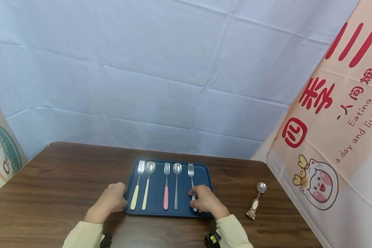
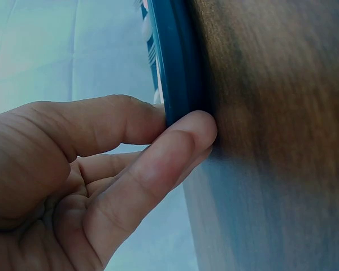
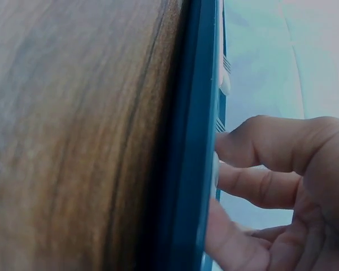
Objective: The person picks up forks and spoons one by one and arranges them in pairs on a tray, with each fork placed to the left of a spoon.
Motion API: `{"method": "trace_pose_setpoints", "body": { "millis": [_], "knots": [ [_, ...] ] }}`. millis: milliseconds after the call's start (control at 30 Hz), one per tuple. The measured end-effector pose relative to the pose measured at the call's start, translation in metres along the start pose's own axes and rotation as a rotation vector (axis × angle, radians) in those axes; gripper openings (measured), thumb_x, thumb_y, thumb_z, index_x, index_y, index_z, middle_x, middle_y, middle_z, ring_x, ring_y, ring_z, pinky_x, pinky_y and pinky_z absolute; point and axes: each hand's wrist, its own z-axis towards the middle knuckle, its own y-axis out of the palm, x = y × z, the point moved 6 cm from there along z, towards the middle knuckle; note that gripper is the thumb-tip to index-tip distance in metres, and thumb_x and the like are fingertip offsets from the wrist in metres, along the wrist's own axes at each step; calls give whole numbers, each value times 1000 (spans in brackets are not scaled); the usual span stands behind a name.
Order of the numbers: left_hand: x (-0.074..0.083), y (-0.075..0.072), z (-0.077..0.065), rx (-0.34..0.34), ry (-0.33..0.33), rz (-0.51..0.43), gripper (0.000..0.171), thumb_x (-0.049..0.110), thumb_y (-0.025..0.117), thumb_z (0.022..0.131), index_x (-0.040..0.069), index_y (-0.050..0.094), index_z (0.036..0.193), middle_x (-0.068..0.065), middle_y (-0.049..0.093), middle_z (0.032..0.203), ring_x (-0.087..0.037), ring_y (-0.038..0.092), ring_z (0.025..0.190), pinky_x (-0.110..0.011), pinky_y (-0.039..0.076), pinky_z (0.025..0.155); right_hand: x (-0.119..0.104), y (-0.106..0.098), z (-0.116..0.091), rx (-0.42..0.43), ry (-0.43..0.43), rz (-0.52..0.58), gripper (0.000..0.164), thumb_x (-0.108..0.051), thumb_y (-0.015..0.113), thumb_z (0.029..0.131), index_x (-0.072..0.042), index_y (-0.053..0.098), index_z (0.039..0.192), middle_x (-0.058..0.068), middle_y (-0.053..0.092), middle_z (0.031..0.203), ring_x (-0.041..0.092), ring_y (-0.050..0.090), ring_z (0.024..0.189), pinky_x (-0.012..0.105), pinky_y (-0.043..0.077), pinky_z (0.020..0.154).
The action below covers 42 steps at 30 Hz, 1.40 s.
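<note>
A dark blue tray (image 1: 183, 187) lies on the table. My left hand (image 1: 113, 198) pinches its left rim near the front corner; in the left wrist view the thumb and fingers (image 2: 158, 158) meet around the tray's edge (image 2: 178, 62). Over the right part of the tray, my right hand (image 1: 206, 199) has curled fingers at the pale handle of a fork (image 1: 190, 170), which lies tines away. The right wrist view shows those fingertips (image 3: 231, 148) just past the tray rim (image 3: 200, 113), beside the pale handle; the rim hides part of the grip.
On the tray lie a yellow-handled fork (image 1: 134, 196), a yellow-handled spoon (image 1: 145, 194), a pink-handled fork (image 1: 165, 198) and a plain metal spoon (image 1: 176, 193). A spoon with a bear-shaped handle (image 1: 254, 206) rests on the brown table (image 1: 68, 179) at right. Cloth (image 1: 142, 86) hangs behind.
</note>
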Motion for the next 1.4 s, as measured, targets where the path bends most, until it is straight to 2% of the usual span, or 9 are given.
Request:
{"method": "trace_pose_setpoints", "body": {
  "millis": [167, 233, 433, 700, 1100, 1400],
  "knots": [
    [0, 0, 0, 1, 2, 2, 12, -7, 62, 71, 0, 52, 69, -7, 50, 59, -16, 50, 48, -27, 40, 45, -3, -3, 1, 9, -40, -98, 24, -7, 70, 75, -1, 66, 98, 12, 57, 97, 18, 51, 74, 34, 45, 65],
    [0, 1, 0, 0, 3, 2, 12, -7, 62, 71, 0, 52, 69, -7, 50, 59, -16, 50, 48, -27, 40, 45, -4, -3, 1, 4, -51, -122, 24, -9, 71, 75, -2, 66, 98, 9, 58, 95, 20, 48, 78, 36, 43, 69],
    [1, 0, 0, 2, 6, 7, 12, -7, 61, 72, 0, 53, 70, -7, 50, 59, -16, 50, 48, -27, 41, 45, -10, -6, -2, -2, -44, -145, 25, -10, 71, 76, -2, 66, 100, 10, 55, 93, 21, 47, 79, 38, 43, 68],
    [2, 0, 1, -1, 7, 15, 11, -7, 63, 71, -1, 54, 70, -7, 50, 59, -16, 51, 49, -28, 41, 46, -13, -10, -6, 55, 40, -281, 32, -13, 74, 75, -1, 66, 103, 15, 54, 92, 24, 50, 77, 41, 47, 67],
    [0, 0, 0, -5, 9, 9, 12, -7, 62, 71, 0, 53, 69, -7, 50, 58, -16, 51, 48, -27, 41, 45, -14, -11, -5, 49, 48, -262, 33, -14, 74, 76, 0, 65, 104, 15, 52, 91, 24, 49, 75, 39, 46, 64],
    [0, 0, 0, 5, 11, 9, 13, -7, 61, 71, 1, 52, 68, -6, 50, 57, -15, 51, 47, -27, 41, 45, -3, -16, -8, 64, 91, -245, 35, -14, 74, 75, 0, 65, 106, 19, 53, 99, 28, 51, 82, 46, 48, 71]
  ]
}}
